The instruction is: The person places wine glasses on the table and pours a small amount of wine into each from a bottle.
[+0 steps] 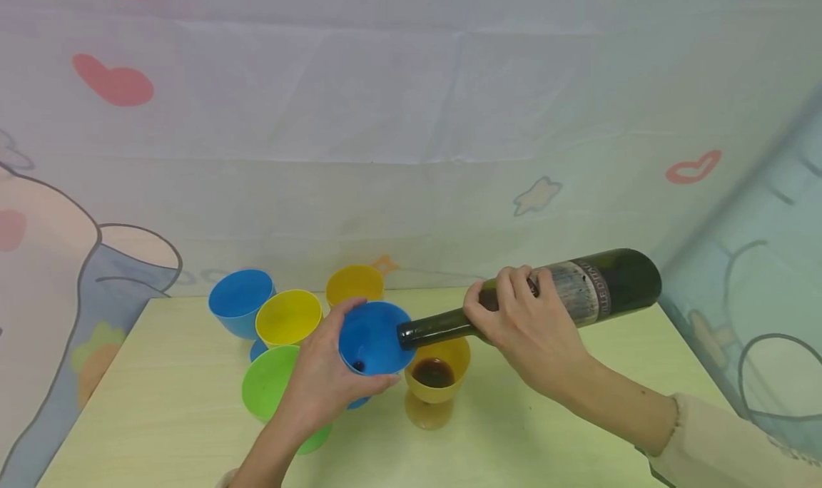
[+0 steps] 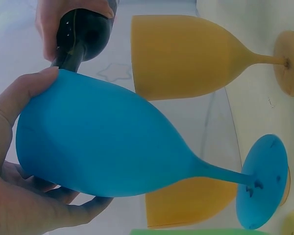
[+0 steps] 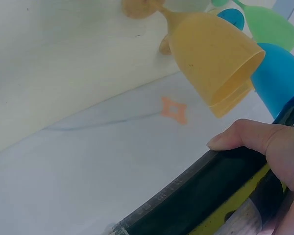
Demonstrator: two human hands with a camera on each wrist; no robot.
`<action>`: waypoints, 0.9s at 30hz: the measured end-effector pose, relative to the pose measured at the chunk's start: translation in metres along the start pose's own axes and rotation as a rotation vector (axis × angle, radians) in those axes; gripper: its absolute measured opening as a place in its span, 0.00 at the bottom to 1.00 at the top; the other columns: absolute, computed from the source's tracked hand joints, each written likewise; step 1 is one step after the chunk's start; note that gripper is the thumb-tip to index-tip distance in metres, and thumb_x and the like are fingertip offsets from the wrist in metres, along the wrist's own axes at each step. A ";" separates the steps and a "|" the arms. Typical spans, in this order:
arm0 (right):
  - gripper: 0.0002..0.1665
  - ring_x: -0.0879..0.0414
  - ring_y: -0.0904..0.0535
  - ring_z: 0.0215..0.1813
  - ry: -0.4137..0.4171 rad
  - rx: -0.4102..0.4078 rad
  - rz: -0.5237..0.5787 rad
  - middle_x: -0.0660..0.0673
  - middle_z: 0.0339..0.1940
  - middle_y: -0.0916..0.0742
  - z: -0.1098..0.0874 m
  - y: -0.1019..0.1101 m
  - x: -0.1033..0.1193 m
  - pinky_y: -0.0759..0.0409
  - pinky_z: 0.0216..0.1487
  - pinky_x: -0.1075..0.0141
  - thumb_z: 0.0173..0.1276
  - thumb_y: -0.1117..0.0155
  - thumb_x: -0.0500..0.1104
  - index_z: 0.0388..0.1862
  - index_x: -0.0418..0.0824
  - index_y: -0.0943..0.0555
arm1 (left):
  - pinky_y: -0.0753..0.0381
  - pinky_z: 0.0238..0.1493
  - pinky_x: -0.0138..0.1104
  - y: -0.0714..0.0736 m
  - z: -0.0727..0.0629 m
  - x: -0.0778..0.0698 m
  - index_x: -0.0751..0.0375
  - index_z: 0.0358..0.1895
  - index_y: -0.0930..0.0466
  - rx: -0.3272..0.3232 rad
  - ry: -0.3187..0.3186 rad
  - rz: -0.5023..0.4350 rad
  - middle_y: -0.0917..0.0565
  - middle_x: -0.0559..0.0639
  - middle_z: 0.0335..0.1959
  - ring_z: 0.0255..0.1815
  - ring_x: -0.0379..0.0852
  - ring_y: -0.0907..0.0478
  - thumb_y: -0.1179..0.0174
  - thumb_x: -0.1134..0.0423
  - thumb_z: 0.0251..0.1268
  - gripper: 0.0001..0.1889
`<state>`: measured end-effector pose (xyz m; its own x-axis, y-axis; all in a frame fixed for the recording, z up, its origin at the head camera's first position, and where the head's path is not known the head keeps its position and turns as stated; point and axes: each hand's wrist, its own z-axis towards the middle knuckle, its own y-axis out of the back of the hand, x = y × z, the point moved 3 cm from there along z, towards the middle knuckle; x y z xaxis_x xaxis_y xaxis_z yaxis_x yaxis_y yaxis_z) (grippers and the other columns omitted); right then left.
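My left hand (image 1: 324, 377) grips the bowl of a blue goblet (image 2: 98, 137), thumb on one side and fingers on the other. The goblet leans toward the bottle, its foot lifted off the table in the left wrist view. A little dark liquid (image 1: 359, 366) lies inside it. My right hand (image 1: 529, 324) holds a dark green wine bottle (image 1: 626, 281) round its shoulder, tipped with the neck pointing left. The bottle's mouth (image 1: 406, 335) is over the blue goblet's rim. Just right of it, an orange-yellow goblet (image 1: 430, 411) stands upright with dark liquid in its bowl.
Left of my hands stand another blue goblet (image 1: 240, 299), a yellow goblet (image 1: 289, 317) and a green goblet (image 1: 266, 384). Behind the held one is a second orange-yellow goblet (image 1: 354, 282). The pale table (image 1: 546, 431) meets a printed cloth backdrop (image 1: 385, 117).
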<state>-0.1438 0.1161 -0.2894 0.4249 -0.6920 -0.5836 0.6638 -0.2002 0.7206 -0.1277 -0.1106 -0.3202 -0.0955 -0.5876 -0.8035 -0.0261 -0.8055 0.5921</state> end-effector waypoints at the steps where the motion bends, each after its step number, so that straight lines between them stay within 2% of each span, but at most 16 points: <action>1: 0.34 0.35 0.26 0.39 0.002 -0.003 -0.001 0.28 0.35 0.23 0.000 0.000 0.000 0.26 0.40 0.47 0.44 0.26 0.41 0.48 0.40 0.34 | 0.25 0.44 0.54 0.000 0.000 0.000 0.53 0.63 0.37 0.001 -0.002 0.001 0.31 0.59 0.59 0.57 0.62 0.36 0.24 0.56 0.34 0.45; 11: 0.35 0.34 0.26 0.39 0.009 -0.004 -0.019 0.28 0.35 0.23 0.002 0.002 -0.001 0.25 0.40 0.47 0.42 0.25 0.42 0.47 0.40 0.34 | 0.26 0.45 0.55 0.000 0.000 -0.002 0.52 0.63 0.37 0.000 0.002 0.011 0.31 0.59 0.59 0.57 0.63 0.36 0.24 0.55 0.35 0.45; 27: 0.34 0.34 0.26 0.39 0.012 -0.008 -0.013 0.28 0.35 0.23 0.001 0.002 -0.002 0.25 0.40 0.47 0.45 0.25 0.44 0.47 0.40 0.34 | 0.26 0.46 0.54 -0.001 0.000 0.000 0.52 0.62 0.37 -0.013 -0.013 0.005 0.29 0.58 0.56 0.55 0.61 0.35 0.24 0.57 0.34 0.45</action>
<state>-0.1441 0.1165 -0.2866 0.4232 -0.6813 -0.5973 0.6740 -0.2038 0.7101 -0.1278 -0.1099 -0.3202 -0.1083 -0.5907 -0.7996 -0.0128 -0.8035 0.5952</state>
